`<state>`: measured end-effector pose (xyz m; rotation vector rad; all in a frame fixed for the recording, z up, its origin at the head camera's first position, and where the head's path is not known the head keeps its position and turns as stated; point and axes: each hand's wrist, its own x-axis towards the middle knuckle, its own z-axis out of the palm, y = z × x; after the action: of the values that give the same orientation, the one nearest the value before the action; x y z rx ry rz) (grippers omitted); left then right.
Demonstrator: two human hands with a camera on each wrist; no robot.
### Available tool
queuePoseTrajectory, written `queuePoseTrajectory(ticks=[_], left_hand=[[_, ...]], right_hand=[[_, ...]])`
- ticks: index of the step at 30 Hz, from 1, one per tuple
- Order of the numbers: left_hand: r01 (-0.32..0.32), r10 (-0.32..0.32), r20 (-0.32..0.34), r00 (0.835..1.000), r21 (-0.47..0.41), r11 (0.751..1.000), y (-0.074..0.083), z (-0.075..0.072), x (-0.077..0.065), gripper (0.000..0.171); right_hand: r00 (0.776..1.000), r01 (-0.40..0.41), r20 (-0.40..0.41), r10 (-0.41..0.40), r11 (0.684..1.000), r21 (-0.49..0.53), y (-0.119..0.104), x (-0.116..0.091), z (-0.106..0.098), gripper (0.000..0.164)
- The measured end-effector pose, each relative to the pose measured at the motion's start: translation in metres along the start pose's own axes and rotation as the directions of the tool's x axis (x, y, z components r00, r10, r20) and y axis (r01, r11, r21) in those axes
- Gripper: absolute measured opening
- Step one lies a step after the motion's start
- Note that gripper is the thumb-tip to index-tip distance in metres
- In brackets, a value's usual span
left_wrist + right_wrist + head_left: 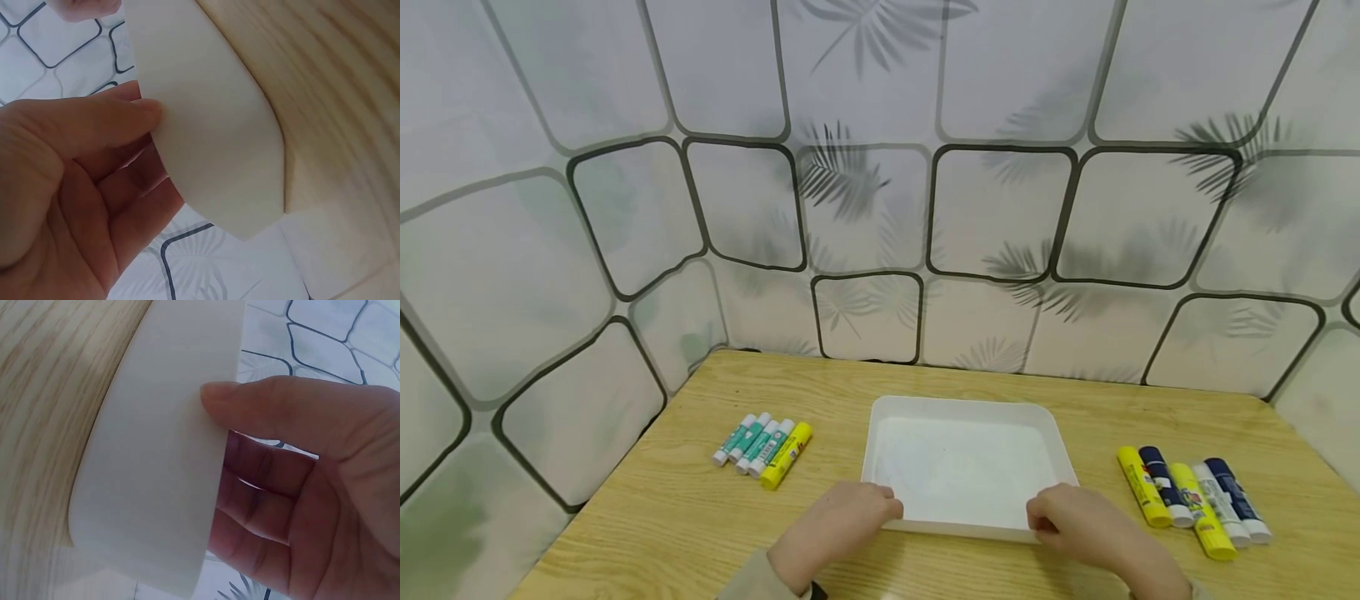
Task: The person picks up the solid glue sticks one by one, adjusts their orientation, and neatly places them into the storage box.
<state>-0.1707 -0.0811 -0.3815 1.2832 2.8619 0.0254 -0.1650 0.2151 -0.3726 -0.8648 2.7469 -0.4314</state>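
Two bare hands pinch the near rim of a white tray (962, 471): the left hand (842, 523) at the tray's near left corner, the right hand (1078, 521) at its near right corner. In the wrist views each thumb presses the outer face of the tray's wall while the curled fingers sit behind the rim, on the inner side. A light sleeve (756, 579) covers the left forearm, on the person's side of the tray, with a bit of dark band (818, 592) at the wrist. The tray lies flat on a wood-grain table (662, 533). Left of the tray, and apart from it, four green-and-white glue sticks (757, 447) lie slanted in a row, with a yellow glue stick (786, 456) at the end nearest the tray. Right of the tray lies a second slanted row, counted outward from it: a yellow tube (1144, 487), a dark blue tube (1167, 487), another yellow tube (1202, 512), a white tube (1221, 504) and another dark blue tube (1237, 500). Beyond the tray's far edge rises a pale backdrop (865, 317) with dark rounded outlines and grey leaf prints.
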Motion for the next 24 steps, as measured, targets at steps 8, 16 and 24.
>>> queuePoseTrajectory(ticks=[8,16,24], left_hand=[[-0.012,0.011,-0.007,1.0,-0.069,0.998,-0.0027,0.0042,-0.0045,0.016],[-0.074,0.072,-0.025,0.997,-0.052,0.996,-0.0059,0.0076,-0.0071,0.023],[-0.115,0.115,-0.027,0.993,-0.018,0.993,-0.0059,0.0101,-0.0084,0.035]], right_hand=[[1.0,0.001,0.007,0.0,1.0,-0.002,0.0008,0.0003,0.0001,0.018],[1.0,0.016,0.0,-0.016,1.0,-0.018,0.0005,0.0006,0.0004,0.018],[1.0,-0.002,0.011,0.002,1.0,-0.007,0.0015,0.0011,0.0018,0.019]])
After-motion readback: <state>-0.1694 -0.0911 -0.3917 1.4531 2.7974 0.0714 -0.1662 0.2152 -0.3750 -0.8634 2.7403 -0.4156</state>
